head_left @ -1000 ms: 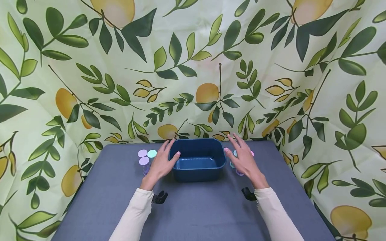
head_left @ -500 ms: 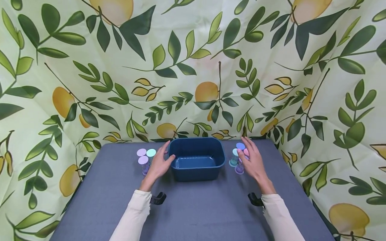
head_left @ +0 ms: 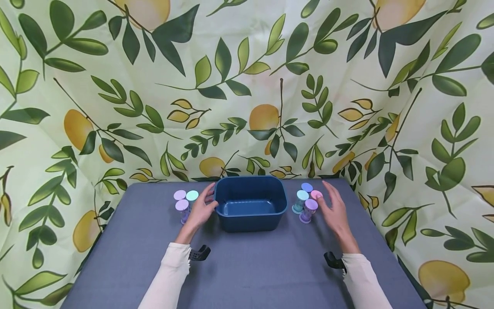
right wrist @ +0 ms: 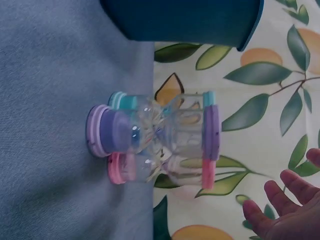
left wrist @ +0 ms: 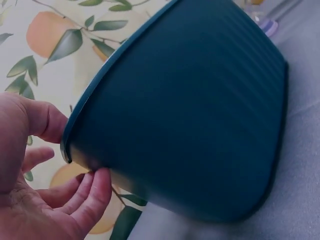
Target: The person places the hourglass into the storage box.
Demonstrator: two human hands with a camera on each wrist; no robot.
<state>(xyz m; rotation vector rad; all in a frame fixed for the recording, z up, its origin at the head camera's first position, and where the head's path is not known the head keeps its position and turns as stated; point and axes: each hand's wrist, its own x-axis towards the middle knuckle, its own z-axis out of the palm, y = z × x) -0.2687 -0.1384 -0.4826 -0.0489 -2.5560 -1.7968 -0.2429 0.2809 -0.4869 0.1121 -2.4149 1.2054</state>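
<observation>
A dark blue plastic bin (head_left: 251, 223) stands at the middle of the table. My left hand (head_left: 200, 211) is at its left end, thumb at the rim and fingertips against the outer wall; in the left wrist view that hand (left wrist: 60, 185) pinches the bin's (left wrist: 175, 110) edge. My right hand (head_left: 335, 212) is held with fingers spread, just right of several sand timers with coloured caps. Of these, a purple timer (head_left: 308, 210) is in front, a teal one (head_left: 299, 201) to its left, a pink one (head_left: 316, 195) and a blue one (head_left: 307, 187) behind. The right hand (right wrist: 290, 205) holds nothing.
Left of the left hand stand more sand timers: a purple one (head_left: 183, 210), a lavender-capped one (head_left: 179, 195) and a mint-capped one (head_left: 192, 196). A blue-grey cloth covers the table (head_left: 254, 270). Behind and beside it hangs a lemon-and-leaf patterned curtain (head_left: 231, 128).
My right hand has moved right, away from the bin and past the right-hand timers, uncovering them. The left hand has shifted slightly left and closed onto the bin's edge.
</observation>
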